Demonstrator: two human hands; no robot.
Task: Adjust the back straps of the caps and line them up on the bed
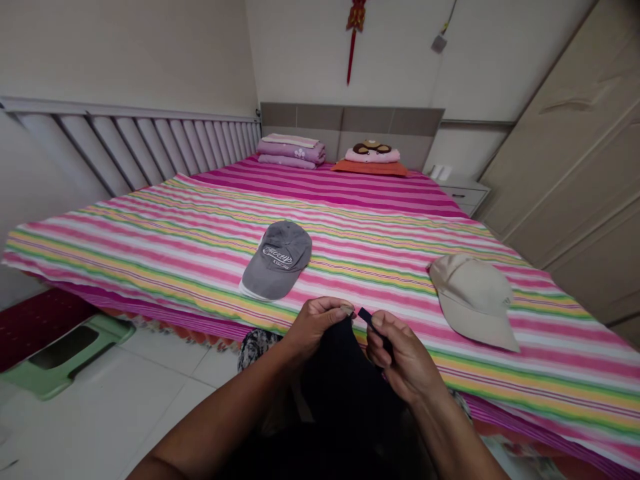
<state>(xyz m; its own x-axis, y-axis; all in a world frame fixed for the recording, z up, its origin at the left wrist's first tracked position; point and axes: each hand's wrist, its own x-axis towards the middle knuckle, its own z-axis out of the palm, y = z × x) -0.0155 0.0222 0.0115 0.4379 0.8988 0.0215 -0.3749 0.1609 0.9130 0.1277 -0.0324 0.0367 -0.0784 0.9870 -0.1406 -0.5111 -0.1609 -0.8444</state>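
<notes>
My left hand (319, 325) pinches the edge of a black fabric piece (333, 367), apparently a cap, beside a small metal buckle (349, 311). Between the thumb and fingers of my right hand (400, 350) is a narrow dark strap (366, 316), its free end pointing towards the buckle with a small gap between them. Much of the black fabric blends into the dark area over my lap, so its full shape is hidden. A grey cap (280, 260) with white lettering lies on the bed ahead of my left hand. To the right rests a beige cap (473, 300).
The bed's striped sheet (200, 227) spreads in front of me. Folded bedding (293, 152) and a pillow stack (373, 159) sit by the headboard (320, 117). A green stool (65, 353) stands on the floor at left, and a nightstand (463, 193) at the back right.
</notes>
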